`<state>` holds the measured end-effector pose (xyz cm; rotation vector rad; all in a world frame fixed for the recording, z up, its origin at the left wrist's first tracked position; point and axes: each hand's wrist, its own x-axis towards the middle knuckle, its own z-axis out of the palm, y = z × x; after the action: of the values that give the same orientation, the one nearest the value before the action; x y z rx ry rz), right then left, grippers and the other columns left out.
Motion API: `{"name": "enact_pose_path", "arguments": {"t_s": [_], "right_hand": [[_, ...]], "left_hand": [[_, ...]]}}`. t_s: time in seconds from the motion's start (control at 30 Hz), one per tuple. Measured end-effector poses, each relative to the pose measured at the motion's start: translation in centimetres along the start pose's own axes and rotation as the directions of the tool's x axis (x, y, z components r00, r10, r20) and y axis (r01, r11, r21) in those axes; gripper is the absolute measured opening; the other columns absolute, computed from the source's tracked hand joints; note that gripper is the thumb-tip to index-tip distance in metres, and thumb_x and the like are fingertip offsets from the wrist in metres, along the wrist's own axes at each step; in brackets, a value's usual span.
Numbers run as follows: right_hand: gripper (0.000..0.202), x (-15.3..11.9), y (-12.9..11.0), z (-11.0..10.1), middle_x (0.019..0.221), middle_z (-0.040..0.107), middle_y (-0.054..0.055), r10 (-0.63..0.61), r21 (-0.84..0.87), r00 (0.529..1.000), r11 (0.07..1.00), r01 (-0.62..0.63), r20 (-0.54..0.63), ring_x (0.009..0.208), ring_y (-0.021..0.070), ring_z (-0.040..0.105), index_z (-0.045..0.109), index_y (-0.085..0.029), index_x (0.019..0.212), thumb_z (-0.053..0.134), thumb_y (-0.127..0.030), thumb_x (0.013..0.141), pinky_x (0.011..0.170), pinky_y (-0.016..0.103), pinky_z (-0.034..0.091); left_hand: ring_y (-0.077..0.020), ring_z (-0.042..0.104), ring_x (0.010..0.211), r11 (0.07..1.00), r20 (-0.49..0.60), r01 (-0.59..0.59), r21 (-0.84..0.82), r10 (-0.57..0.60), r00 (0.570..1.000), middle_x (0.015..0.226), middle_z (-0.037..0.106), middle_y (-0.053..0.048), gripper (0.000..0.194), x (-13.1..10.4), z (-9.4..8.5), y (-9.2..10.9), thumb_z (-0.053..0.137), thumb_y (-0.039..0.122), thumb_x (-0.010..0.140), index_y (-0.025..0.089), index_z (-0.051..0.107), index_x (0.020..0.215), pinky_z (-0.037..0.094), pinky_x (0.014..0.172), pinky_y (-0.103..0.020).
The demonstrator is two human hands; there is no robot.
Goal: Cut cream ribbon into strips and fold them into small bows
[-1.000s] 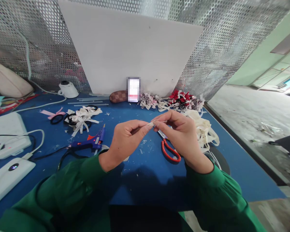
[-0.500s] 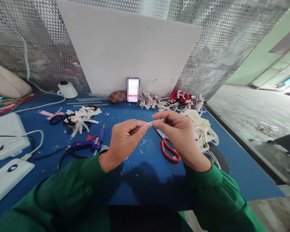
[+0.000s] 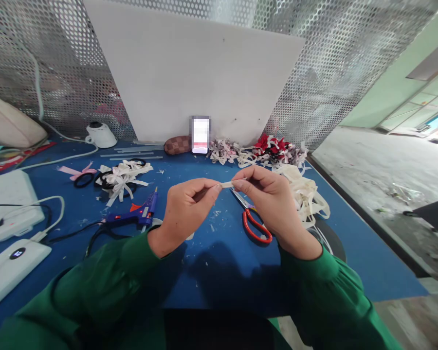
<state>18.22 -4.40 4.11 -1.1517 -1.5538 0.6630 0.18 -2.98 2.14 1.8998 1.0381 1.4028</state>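
A short cream ribbon (image 3: pixel 227 184) is stretched level between my two hands above the blue table. My left hand (image 3: pixel 190 209) pinches its left end between thumb and forefinger. At the other end, the thumb and fingers of my right hand (image 3: pixel 268 199) are closed on it. Red-handled scissors (image 3: pixel 255 227) lie beneath and beside my right hand, which hides part of them. A tangle of loose cream ribbon (image 3: pixel 306 194) lies just right of that hand. To the left of my left hand rests a blue glue gun (image 3: pixel 138 214) with its nozzle pointing up and away.
White ribbon bows with black hair ties (image 3: pixel 122 177) and a pink bow (image 3: pixel 78 171) lie at the left. A phone (image 3: pixel 200 135) stands against a checked case (image 3: pixel 177 145). Bow piles (image 3: pixel 273 148) line the back right. A power bank (image 3: pixel 16 265) and cables occupy the left edge.
My hands have drawn slightly apart, and more of the ribbon shows between the fingertips. The scissors, glue gun and piles have stayed in place.
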Motion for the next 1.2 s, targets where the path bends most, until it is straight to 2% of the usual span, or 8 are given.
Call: {"name": "enact_pose_path", "arguments": {"t_s": [0.1, 0.27, 0.4, 0.63, 0.77, 0.9, 1.03, 1.2], "right_hand": [[0.009, -0.3, -0.2, 0.4, 0.068, 0.062, -0.004, -0.037, 0.001, 0.999, 0.999, 0.037, -0.004, 0.064, 0.0105, 0.053, 0.068, -0.020, 0.076, 0.074, -0.020, 0.084, 0.061, 0.025, 0.044], [0.008, -0.8, -0.2, 1.3, 0.075, 0.070, -0.002, -0.132, 0.011, 0.987, 0.991, 0.132, 0.089, 0.069, 0.0122, 0.062, 0.071, -0.021, 0.080, 0.071, -0.017, 0.087, 0.066, 0.026, 0.049], [0.011, -0.8, 0.1, 1.6, 0.080, 0.070, -0.001, -0.216, -0.037, 0.976, 0.976, 0.216, 0.011, 0.076, 0.0139, 0.064, 0.071, -0.023, 0.080, 0.071, -0.014, 0.087, 0.072, 0.029, 0.050], [0.012, -0.6, 0.0, 1.5, 0.073, 0.067, -0.003, -0.157, -0.123, 0.987, 0.981, 0.151, -0.043, 0.068, 0.0123, 0.060, 0.067, -0.022, 0.077, 0.075, -0.016, 0.084, 0.066, 0.027, 0.049], [0.009, -0.5, 0.5, 1.5, 0.075, 0.067, -0.003, -0.188, -0.169, 0.980, 0.970, 0.175, -0.066, 0.069, 0.0139, 0.061, 0.071, -0.023, 0.090, 0.075, -0.017, 0.084, 0.070, 0.029, 0.049], [0.007, -0.6, 1.1, 1.7, 0.077, 0.066, 0.000, -0.239, -0.207, 0.969, 0.953, 0.223, -0.057, 0.074, 0.0166, 0.062, 0.076, -0.026, 0.090, 0.074, -0.020, 0.087, 0.074, 0.033, 0.050], [0.008, -0.6, 1.3, 1.8, 0.079, 0.066, 0.001, -0.265, -0.233, 0.960, 0.943, 0.238, -0.091, 0.076, 0.0184, 0.062, 0.077, -0.028, 0.087, 0.074, -0.021, 0.087, 0.071, 0.034, 0.050], [0.012, -0.1, 1.0, 1.1, 0.078, 0.066, 0.000, -0.298, -0.196, 0.946, 0.942, 0.271, -0.125, 0.076, 0.0178, 0.062, 0.073, -0.026, 0.080, 0.071, -0.017, 0.088, 0.071, 0.034, 0.050]], "left_hand": [[-0.0075, 0.049, 0.050, 0.999, -0.013, 0.032, -0.027, -0.032, 0.999, 0.056, 0.060, 0.004, 0.016, 0.1, 0.1, -0.1, 0.064, 0.023, 0.090, 0.018, 0.076, 0.080, 0.037, 0.047, -0.019], [-0.0080, 0.050, 0.052, 0.997, -0.005, 0.043, -0.070, -0.043, 0.999, 0.057, 0.060, 0.004, 0.017, 0.0, 0.3, 0.0, 0.064, 0.022, 0.088, 0.017, 0.074, 0.075, 0.040, 0.049, -0.019], [-0.0086, 0.049, 0.050, 0.991, -0.003, 0.071, -0.110, -0.071, 0.997, 0.056, 0.061, 0.003, 0.017, -0.3, 0.5, 0.0, 0.064, 0.021, 0.087, 0.017, 0.073, 0.074, 0.040, 0.048, -0.020], [-0.0117, 0.058, 0.058, 0.986, 0.069, 0.075, -0.152, -0.065, 0.996, 0.066, 0.069, -0.001, 0.018, -0.7, 0.6, -0.5, 0.061, 0.021, 0.089, 0.018, 0.079, 0.091, 0.045, 0.054, -0.022], [-0.0131, 0.060, 0.063, 0.987, 0.104, 0.062, -0.151, -0.047, 0.993, 0.073, 0.072, -0.002, 0.023, -0.8, 0.6, -0.5, 0.058, 0.019, 0.090, 0.018, 0.079, 0.099, 0.046, 0.058, -0.024], [-0.0113, 0.055, 0.059, 0.989, 0.138, 0.080, -0.126, -0.063, 0.988, 0.073, 0.071, -0.001, 0.022, -0.7, 0.5, -0.5, 0.056, 0.018, 0.091, 0.017, 0.078, 0.093, 0.043, 0.056, -0.024], [-0.0107, 0.052, 0.057, 0.989, 0.159, 0.092, -0.119, -0.073, 0.985, 0.071, 0.070, -0.001, 0.020, -0.5, 0.5, -0.4, 0.056, 0.020, 0.091, 0.017, 0.075, 0.085, 0.042, 0.056, -0.025], [-0.0097, 0.046, 0.051, 0.968, 0.157, 0.156, -0.195, -0.126, 0.980, 0.064, 0.064, 0.000, 0.026, -0.3, 0.4, -0.3, 0.058, 0.034, 0.095, 0.018, 0.074, 0.082, 0.037, 0.049, -0.025]]}}
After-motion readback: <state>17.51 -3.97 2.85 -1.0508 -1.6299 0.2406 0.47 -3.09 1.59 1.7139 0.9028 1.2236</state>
